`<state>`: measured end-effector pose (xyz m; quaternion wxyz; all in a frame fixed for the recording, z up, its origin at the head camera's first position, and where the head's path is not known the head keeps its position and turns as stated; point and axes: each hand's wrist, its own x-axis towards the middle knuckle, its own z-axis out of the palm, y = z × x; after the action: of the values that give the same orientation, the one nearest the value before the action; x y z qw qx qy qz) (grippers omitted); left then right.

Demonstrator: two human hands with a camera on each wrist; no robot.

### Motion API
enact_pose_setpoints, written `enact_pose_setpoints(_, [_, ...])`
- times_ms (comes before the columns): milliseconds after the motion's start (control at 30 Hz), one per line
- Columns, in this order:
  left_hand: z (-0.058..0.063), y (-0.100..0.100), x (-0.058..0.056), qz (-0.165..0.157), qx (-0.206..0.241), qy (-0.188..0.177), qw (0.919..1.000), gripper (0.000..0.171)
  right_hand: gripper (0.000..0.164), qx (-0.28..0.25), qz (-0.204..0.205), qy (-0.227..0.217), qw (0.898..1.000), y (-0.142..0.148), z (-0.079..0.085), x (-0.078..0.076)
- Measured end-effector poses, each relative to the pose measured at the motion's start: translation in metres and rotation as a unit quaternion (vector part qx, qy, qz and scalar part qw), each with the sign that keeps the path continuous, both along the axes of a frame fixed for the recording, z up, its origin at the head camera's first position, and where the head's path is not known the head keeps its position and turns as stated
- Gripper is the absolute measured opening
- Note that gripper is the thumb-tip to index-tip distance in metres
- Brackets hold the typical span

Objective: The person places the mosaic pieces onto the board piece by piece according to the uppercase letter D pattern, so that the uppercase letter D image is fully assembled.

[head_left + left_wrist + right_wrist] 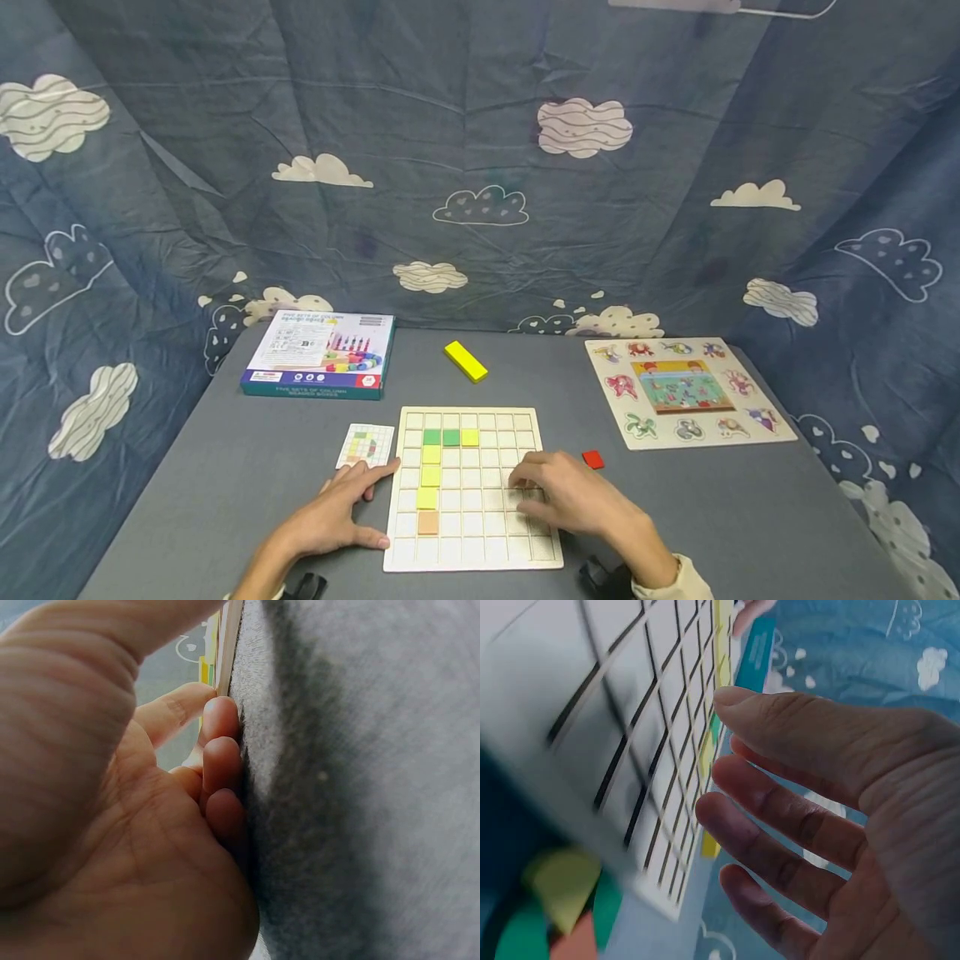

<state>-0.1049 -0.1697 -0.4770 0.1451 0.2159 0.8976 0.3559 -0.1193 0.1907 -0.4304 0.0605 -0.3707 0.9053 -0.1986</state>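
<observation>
A white grid board (472, 550) lies flat on the grey table. On it a row holds green tiles (441, 437) and a yellow tile (469, 437). A column of light yellow tiles (430, 477) runs down to an orange-brown tile (427, 523). My left hand (330, 515) rests at the board's left edge, index finger and thumb spread along it. Over the board's right side hovers my right hand (573, 496), its fingers loosely bent. Nothing shows between thumb and fingers in the right wrist view. A small pattern card (365, 444) lies just beyond the left hand.
A red piece (592, 459) lies right of the board. Blurred yellow (562, 889), green and red pieces show near the board in the right wrist view. Farther back are a yellow block (466, 362), a boxed set (318, 354) and an animal picture board (686, 392).
</observation>
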Motion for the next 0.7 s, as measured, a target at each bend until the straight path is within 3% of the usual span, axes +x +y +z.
enact_pose_setpoints(367, [-0.001, 0.0, 0.0, -0.004, 0.002, 0.004, 1.0, 0.1, 0.02, 0.007, -0.068, -0.047, 0.997, 0.041, 0.0, 0.005])
enact_pose_setpoints(700, [-0.002, 0.0, 0.0, -0.002, 0.0, 0.003, 1.0, 0.1, 0.013, 0.013, -0.099, -0.037, 0.994, 0.065, -0.008, 0.005])
